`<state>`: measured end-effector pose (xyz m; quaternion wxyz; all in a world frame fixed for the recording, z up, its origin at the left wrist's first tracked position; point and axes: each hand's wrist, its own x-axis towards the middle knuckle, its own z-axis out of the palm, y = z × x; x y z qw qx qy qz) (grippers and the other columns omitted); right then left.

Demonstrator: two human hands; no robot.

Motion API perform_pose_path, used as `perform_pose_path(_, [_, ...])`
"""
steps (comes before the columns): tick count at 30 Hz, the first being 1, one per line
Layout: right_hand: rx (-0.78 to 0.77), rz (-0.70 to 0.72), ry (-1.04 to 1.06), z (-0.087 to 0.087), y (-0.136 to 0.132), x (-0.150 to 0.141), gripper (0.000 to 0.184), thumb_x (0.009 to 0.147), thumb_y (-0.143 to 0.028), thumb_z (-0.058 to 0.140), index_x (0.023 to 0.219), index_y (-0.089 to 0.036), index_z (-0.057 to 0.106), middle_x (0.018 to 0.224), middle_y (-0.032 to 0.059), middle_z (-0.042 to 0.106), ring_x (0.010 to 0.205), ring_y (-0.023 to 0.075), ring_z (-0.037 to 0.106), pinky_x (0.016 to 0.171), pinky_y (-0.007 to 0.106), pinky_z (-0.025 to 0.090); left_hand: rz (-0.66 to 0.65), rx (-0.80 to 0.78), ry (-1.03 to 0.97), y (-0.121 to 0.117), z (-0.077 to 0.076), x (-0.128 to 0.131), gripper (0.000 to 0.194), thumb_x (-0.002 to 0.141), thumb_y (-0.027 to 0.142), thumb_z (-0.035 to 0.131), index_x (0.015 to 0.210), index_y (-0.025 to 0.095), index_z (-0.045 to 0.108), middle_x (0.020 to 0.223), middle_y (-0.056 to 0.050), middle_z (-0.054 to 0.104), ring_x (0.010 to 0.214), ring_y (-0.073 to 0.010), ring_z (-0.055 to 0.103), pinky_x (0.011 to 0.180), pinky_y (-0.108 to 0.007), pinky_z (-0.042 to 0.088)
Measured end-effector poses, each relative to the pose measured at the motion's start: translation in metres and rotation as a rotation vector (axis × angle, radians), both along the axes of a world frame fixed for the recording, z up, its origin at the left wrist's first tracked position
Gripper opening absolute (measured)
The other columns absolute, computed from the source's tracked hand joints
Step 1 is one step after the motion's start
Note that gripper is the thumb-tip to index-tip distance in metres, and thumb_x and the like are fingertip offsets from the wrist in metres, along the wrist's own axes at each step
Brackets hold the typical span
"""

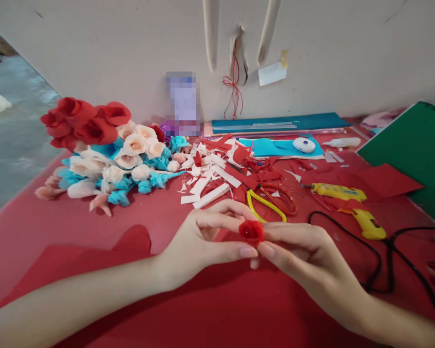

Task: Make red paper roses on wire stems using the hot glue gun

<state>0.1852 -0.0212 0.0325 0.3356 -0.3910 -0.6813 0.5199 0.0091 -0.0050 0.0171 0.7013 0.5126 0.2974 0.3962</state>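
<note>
A small red paper rose (pixel 251 233) is pinched between both hands at the middle of the view, its rolled petals facing up. My left hand (pixel 206 237) grips it from the left, with the thumb below and the fingers behind. From the right, my right hand (pixel 304 251) presses thumb and index finger against its side. Beneath the hands lies a large red sheet (pixel 217 299) on the red table. Just beyond the fingers rest scissors with yellow and orange handles (pixel 266 208).
Finished red, cream and blue paper flowers (pixel 97 121) are heaped at the left. White and red scraps (pixel 217 169) cover the centre back. A yellow glue gun (pixel 369 224) with a black cord (pixel 389 270) lies right, near a green board (pixel 413 150).
</note>
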Motion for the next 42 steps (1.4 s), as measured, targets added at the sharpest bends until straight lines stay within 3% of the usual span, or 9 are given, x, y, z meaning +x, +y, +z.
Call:
perform_pose_path(5, [-0.105,0.016,0.032,0.0003,0.0012,0.0014,0.019,0.084,-0.025,0.051,0.071,-0.017,0.063,0.065,-0.0013,0.062,0.062,0.0067,0.053,0.058,0.014,0.040,-0.004,0.027,-0.031,0.0000,-0.0015,0.0005,0.009,0.068,0.014,0.068,0.072,0.021,0.071,0.091,-0.002,0.052,0.065,-0.0094,0.056,0.062,-0.025,0.050])
perform_pose_path(15, [-0.131,0.018,0.070,0.0015,0.0008,0.0019,0.018,0.084,-0.023,0.051,0.071,-0.017,0.062,0.064,-0.0038,0.059,0.061,0.0037,0.050,0.057,0.011,0.038,-0.001,0.021,-0.020,-0.0007,-0.0018,0.0011,0.011,0.070,0.013,0.066,0.075,0.022,0.070,0.091,-0.001,0.053,0.067,-0.0096,0.057,0.065,-0.026,0.051])
perform_pose_path(21, [-0.112,0.026,0.041,0.0034,0.0014,0.0008,0.023,0.084,-0.022,0.050,0.065,-0.014,0.059,0.061,-0.0037,0.056,0.057,0.0031,0.046,0.054,0.012,0.036,0.005,0.008,-0.006,-0.0001,-0.0008,0.0015,0.013,0.070,0.014,0.067,0.079,0.023,0.070,0.091,0.000,0.053,0.070,-0.0090,0.056,0.063,-0.022,0.050])
perform_pose_path(31, [-0.093,0.007,0.034,-0.0049,0.0002,0.0004,0.014,0.084,-0.027,0.049,0.077,-0.019,0.058,0.069,-0.0020,0.058,0.065,0.0087,0.053,0.058,0.017,0.042,-0.016,-0.092,-0.069,-0.0026,0.0009,0.0020,0.014,0.068,0.011,0.067,0.078,0.021,0.070,0.090,0.001,0.052,0.066,-0.0075,0.058,0.065,-0.023,0.051])
perform_pose_path(37, [0.082,-0.007,-0.017,-0.0043,-0.0018,-0.0003,0.006,0.082,-0.019,0.050,0.079,-0.020,0.056,0.070,-0.0037,0.054,0.062,0.0065,0.046,0.057,0.014,0.040,-0.002,-0.084,-0.103,-0.0015,-0.0001,0.0031,0.015,0.065,0.009,0.069,0.075,0.021,0.070,0.087,0.002,0.055,0.070,-0.0060,0.056,0.064,-0.016,0.050])
perform_pose_path(42, [0.072,-0.003,-0.067,-0.0005,-0.0036,0.0014,0.017,0.084,-0.024,0.047,0.070,-0.017,0.054,0.063,-0.0027,0.049,0.057,0.0065,0.042,0.051,0.016,0.035,0.005,-0.063,-0.097,-0.0034,-0.0032,0.0026,0.018,0.064,0.011,0.071,0.076,0.025,0.071,0.087,0.002,0.056,0.071,-0.0064,0.056,0.064,-0.017,0.048])
